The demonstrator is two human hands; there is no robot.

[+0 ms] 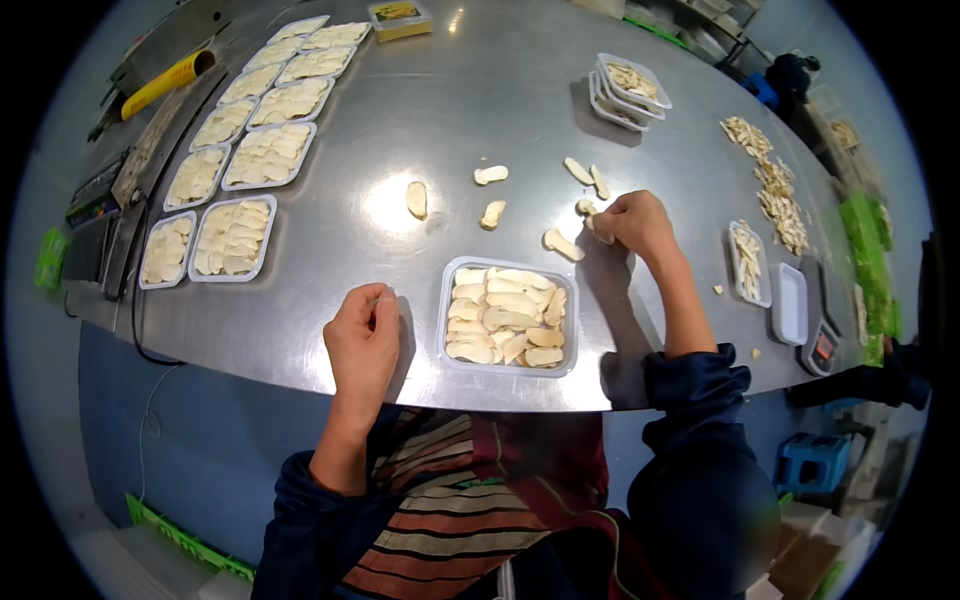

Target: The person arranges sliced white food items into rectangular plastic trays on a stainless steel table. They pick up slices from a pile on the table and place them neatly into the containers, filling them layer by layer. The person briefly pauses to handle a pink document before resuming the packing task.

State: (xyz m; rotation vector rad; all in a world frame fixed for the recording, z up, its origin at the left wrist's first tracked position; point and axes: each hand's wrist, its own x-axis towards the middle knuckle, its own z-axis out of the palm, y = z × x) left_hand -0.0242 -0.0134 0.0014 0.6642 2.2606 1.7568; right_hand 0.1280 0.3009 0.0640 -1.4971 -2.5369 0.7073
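Directly before me a white plastic tray [445,315] holds overlapping rows of pale mushroom slices [512,301]. To its left my left hand [364,337] hovers over the table edge, fingers curled in, with nothing visible in them. Beyond the tray's far right corner, my right hand [637,221] pinches a mushroom slice [602,234] at the tabletop; the fingers partly hide it. Another slice [586,207] lies against those fingertips. Loose slices are scattered around, among them one nearer the tray [562,245], one at left [416,200] and one farther back [490,175].
Filled trays [270,155] stand in two columns on the steel table [375,247] at left. Stacked trays [630,90] sit back right. Along the right lie a mushroom pile [780,199], a part-filled tray [748,262], an empty tray [790,304] and a digital scale [823,349].
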